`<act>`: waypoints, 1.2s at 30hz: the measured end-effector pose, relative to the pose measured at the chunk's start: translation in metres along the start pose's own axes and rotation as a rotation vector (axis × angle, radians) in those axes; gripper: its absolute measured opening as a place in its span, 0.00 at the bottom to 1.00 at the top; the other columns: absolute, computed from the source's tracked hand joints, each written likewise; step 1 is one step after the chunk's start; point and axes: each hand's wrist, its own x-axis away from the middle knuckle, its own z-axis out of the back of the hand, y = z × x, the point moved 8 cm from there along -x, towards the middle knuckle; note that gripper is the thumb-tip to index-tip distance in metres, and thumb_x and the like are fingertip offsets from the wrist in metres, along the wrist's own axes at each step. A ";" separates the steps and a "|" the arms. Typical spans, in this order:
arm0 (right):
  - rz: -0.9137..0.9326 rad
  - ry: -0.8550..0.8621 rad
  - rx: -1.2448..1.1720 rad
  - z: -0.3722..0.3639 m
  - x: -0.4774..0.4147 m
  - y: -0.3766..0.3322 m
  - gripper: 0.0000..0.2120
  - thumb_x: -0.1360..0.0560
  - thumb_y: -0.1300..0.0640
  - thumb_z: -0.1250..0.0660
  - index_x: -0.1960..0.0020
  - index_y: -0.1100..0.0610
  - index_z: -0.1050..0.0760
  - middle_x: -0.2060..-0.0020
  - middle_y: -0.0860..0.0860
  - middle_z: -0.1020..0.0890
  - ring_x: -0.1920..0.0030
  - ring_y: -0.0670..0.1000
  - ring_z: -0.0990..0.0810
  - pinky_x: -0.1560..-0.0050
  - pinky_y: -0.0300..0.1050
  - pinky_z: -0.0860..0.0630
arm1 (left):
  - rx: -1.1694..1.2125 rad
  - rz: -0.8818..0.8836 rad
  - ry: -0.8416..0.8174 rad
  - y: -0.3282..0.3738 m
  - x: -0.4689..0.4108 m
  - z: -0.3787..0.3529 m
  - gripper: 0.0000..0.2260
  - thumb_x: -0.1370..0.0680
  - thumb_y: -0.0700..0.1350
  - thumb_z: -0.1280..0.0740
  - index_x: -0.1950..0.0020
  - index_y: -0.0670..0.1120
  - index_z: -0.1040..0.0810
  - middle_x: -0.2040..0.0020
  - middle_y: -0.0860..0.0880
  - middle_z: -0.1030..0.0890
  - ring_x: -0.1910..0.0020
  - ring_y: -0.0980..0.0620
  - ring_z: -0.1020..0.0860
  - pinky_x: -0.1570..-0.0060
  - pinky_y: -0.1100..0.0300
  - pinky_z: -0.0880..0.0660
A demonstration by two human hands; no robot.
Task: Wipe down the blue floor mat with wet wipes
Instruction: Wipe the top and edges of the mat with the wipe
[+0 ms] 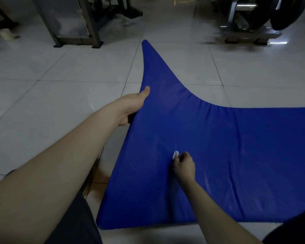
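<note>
We see a padded blue floor mat (218, 147) on pale tiles (60, 71), left edge raised, a small white wet wipe (175, 154) atop it.

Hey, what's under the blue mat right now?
The blue mat lies on the pale tiled floor, which shows all round it. The left hand grips its left edge, thumb on top, fingers curled underneath and hidden. Anything else beneath is covered.

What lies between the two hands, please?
Only bare blue padded floor mat, in the head view; the right hand pinches a white wet wipe.
</note>
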 end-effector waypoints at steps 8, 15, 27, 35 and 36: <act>0.148 0.049 -0.303 0.002 0.025 -0.100 0.18 0.18 0.45 0.37 0.60 0.56 0.30 0.66 0.50 0.23 0.66 0.48 0.26 0.63 0.47 0.27 | 0.016 -0.109 0.063 0.007 -0.001 0.000 0.19 0.24 0.54 0.27 0.38 0.44 0.19 0.48 0.45 0.13 0.52 0.45 0.14 0.51 0.49 0.16; 0.708 -0.131 -0.353 0.010 0.095 -0.229 0.10 0.18 0.53 0.36 0.56 0.55 0.27 0.66 0.50 0.21 0.65 0.52 0.23 0.64 0.52 0.24 | 0.181 -0.047 -0.044 0.007 0.007 -0.008 0.19 0.20 0.57 0.30 0.38 0.44 0.19 0.45 0.46 0.14 0.46 0.47 0.15 0.39 0.51 0.21; -0.105 0.074 0.095 0.021 -0.012 -0.010 0.18 0.15 0.46 0.44 0.55 0.60 0.31 0.60 0.57 0.22 0.66 0.52 0.27 0.66 0.47 0.32 | 0.225 -0.051 -0.008 -0.004 0.015 -0.004 0.15 0.19 0.54 0.32 0.39 0.45 0.17 0.47 0.47 0.13 0.50 0.47 0.14 0.49 0.50 0.17; 0.343 0.007 -0.361 0.010 0.052 -0.169 0.17 0.17 0.45 0.39 0.58 0.54 0.29 0.66 0.50 0.22 0.68 0.45 0.27 0.67 0.42 0.29 | 0.318 -0.114 0.025 -0.003 0.018 -0.004 0.18 0.17 0.59 0.37 0.40 0.47 0.17 0.48 0.49 0.13 0.50 0.48 0.14 0.47 0.52 0.19; 0.426 -0.047 -0.372 0.008 0.066 -0.191 0.16 0.17 0.44 0.39 0.58 0.54 0.28 0.66 0.52 0.22 0.68 0.45 0.27 0.67 0.43 0.28 | 0.307 -0.112 0.046 -0.004 0.017 -0.003 0.19 0.18 0.59 0.36 0.40 0.47 0.17 0.50 0.50 0.13 0.51 0.49 0.14 0.46 0.52 0.19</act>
